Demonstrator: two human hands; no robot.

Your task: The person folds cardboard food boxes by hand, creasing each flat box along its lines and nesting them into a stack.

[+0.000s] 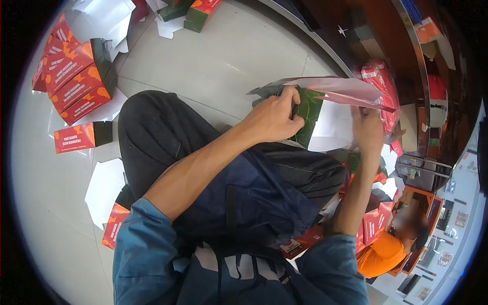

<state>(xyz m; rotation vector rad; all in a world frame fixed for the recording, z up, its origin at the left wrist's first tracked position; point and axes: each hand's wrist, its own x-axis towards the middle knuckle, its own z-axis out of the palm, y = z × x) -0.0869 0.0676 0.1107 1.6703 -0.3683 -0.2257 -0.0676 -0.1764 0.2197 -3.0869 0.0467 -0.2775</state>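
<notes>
Above my lap is a partly folded cardboard box (333,124), with green printed sides, a white inside and a raised flap along its far edge. My left hand (278,114) has its fingers curled over the box's green left side. At the right end of the box, my right hand (368,127) grips the cardboard; it is slightly blurred, and its fingertips are hidden by the flap. The box rests near my bent knee.
Several folded red boxes (76,84) stand on the tiled floor to the left, one red box (75,138) apart. A plastic-wrapped red pack (378,89) lies beside a dark glossy cabinet (351,30). A person in an orange shirt (382,258) is at the lower right.
</notes>
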